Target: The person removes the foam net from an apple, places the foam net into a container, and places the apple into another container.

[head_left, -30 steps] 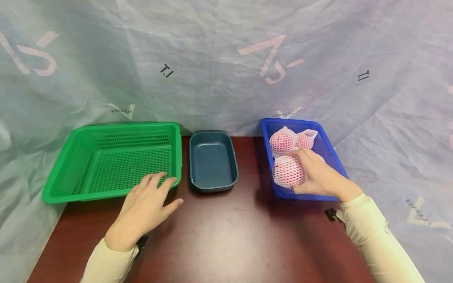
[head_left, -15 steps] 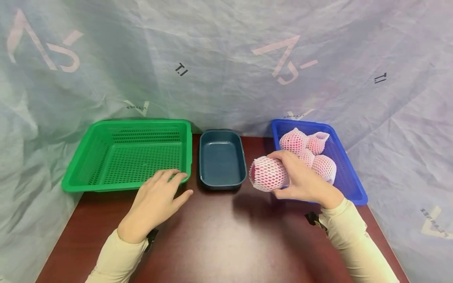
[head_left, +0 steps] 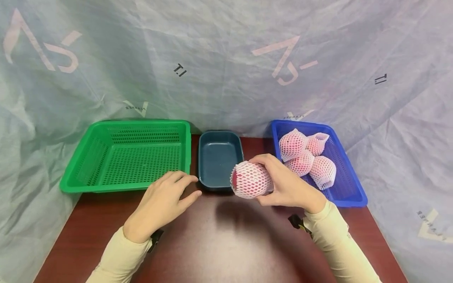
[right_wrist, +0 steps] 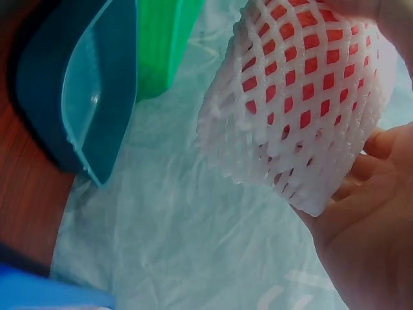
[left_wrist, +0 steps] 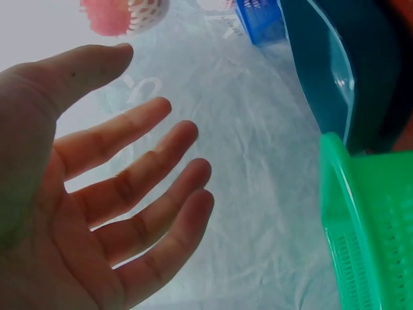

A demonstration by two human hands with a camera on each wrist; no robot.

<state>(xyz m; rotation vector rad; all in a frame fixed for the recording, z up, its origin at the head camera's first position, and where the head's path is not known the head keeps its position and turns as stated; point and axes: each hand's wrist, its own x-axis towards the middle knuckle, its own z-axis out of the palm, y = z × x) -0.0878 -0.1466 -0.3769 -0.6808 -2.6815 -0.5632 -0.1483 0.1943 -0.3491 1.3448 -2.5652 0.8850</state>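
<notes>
My right hand [head_left: 286, 184] grips a round red fruit in a white foam net [head_left: 252, 180], its kind hidden by the net. In the head view the fruit hangs above the table by the near right corner of a dark teal tray [head_left: 220, 165]. Up close in the right wrist view, the netted fruit [right_wrist: 303, 97] shows red through the mesh. My left hand [head_left: 161, 204] holds nothing; its fingers are spread and loosely bent near the green basket's front right corner. The left wrist view shows that hand's [left_wrist: 122, 174] bare palm.
A green perforated basket [head_left: 65, 184] stands at the left. At the right, a blue basket [head_left: 348, 173] holds several more netted fruits [head_left: 323, 172]. Grey printed cloth [head_left: 219, 70] hangs behind them all. The table [head_left: 226, 243] is dark reddish wood.
My right hand has lifted the netted fruit out of the blue basket and carried it left toward the teal tray. My left hand has shifted slightly right.
</notes>
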